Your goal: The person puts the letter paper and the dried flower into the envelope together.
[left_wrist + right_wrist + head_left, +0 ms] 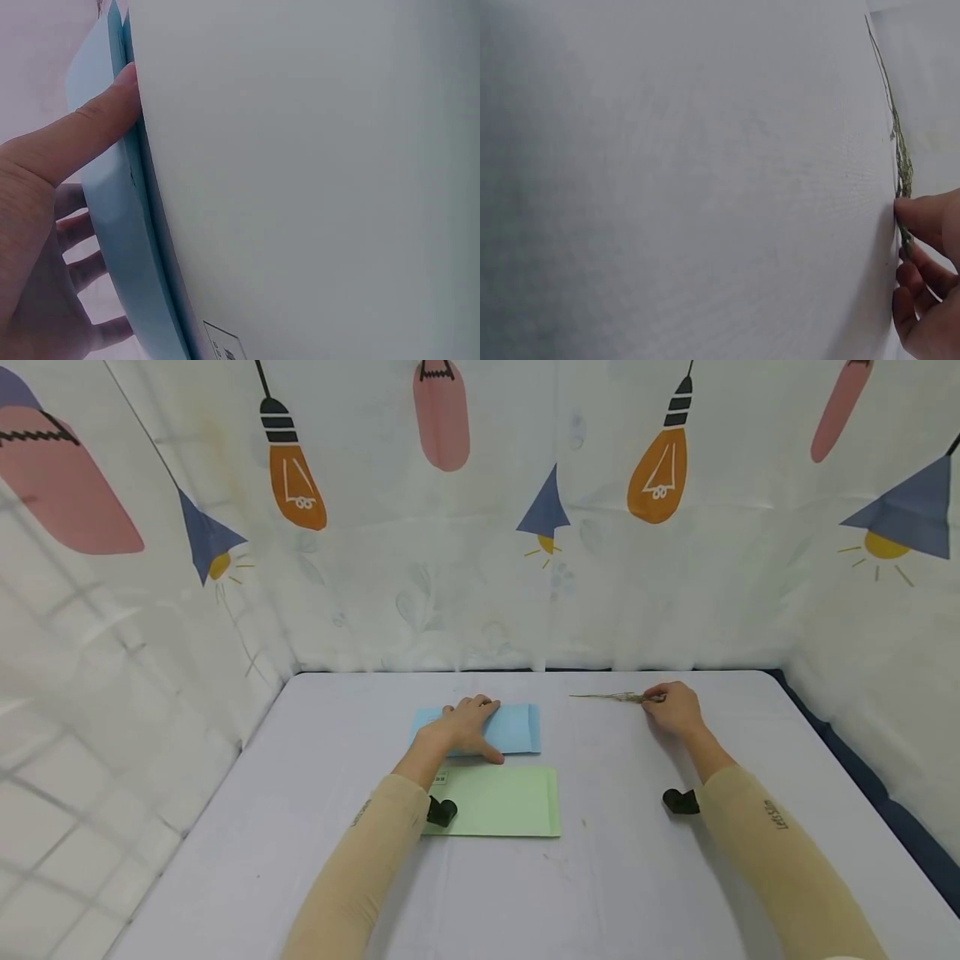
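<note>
A light blue envelope lies flat near the back of the table. My left hand spans it, the thumb at its near edge and the fingers at its far edge. In the left wrist view the thumb touches the blue edge. Just in front lies a pale green envelope with a small printed box, partly covered by the left forearm. Toward the back right, my right hand pinches one end of a thin dried plant sprig, whose stems point left, low over the table.
A white cloth covers the table. Behind it hangs a white curtain printed with lamps and bulbs. Black wrist mounts show under both forearms. Dark fabric runs along the right edge.
</note>
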The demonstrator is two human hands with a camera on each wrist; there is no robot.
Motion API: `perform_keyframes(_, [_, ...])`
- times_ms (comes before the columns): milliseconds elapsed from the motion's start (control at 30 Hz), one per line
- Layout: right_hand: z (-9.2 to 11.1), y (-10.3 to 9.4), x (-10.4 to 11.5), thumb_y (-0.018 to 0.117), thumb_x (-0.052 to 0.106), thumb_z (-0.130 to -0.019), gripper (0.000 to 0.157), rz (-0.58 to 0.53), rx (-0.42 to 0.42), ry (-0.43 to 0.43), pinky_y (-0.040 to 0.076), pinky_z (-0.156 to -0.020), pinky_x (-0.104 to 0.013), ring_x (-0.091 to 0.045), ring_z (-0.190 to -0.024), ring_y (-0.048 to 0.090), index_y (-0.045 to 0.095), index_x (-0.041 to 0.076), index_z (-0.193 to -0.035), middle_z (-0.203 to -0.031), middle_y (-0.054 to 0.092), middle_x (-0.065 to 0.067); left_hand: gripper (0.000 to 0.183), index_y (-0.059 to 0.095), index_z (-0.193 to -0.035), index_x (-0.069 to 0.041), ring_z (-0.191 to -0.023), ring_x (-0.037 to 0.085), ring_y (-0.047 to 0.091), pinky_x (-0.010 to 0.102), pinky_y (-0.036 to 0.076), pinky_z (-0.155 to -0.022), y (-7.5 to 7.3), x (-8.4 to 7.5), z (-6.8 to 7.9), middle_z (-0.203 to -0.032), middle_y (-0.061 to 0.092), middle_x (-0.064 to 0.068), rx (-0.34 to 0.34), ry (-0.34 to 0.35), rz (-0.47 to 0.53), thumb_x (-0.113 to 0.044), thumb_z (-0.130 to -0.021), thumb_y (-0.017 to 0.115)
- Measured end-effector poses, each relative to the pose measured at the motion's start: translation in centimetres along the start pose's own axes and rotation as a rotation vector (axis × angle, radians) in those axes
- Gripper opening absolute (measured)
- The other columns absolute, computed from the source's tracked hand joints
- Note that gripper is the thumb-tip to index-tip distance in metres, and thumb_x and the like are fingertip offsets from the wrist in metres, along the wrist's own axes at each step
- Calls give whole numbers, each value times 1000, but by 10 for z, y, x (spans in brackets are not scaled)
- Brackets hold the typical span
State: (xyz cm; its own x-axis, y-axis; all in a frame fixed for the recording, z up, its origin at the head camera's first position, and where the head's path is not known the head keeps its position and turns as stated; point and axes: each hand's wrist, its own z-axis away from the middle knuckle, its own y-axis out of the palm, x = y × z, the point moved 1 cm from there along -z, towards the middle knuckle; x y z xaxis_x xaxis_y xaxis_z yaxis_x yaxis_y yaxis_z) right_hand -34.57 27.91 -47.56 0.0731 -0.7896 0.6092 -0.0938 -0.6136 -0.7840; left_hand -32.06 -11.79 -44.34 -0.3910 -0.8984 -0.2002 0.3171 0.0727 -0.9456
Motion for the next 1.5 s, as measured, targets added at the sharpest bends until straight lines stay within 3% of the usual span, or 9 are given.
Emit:
perform_keyframes(567, [6,-3,8,62,13,-101,27,-10,40,33,48,-90,-55,-44,-103,62,70,-12,-111,-106,69,-27,109,27,-164,-16,-149,32,28,62,29,-112,0,-1,1,-163,31,7,-7,-3,6,-59,-81,82])
perform_keyframes(1267, [35,-2,42,67,17,-101,24,-87,236,-55,51,-78,-38,-28,-95,63,74,-3,-113,-109,71,-17,109,26,-165,-17,-150,32,27,62,28,-113,1,0,-2,-164,30,8,7,-2,-6,-61,-81,80])
perform_keyframes(1500, [40,3,50,68,18,-100,23,-107,241,-67,51,-75,-37,-26,-93,63,75,-1,-110,-107,72,-15,109,27,-165,-16,-149,33,27,63,28,-113,2,1,-2,-163,31,8,-2,-5,1,-60,-81,82])
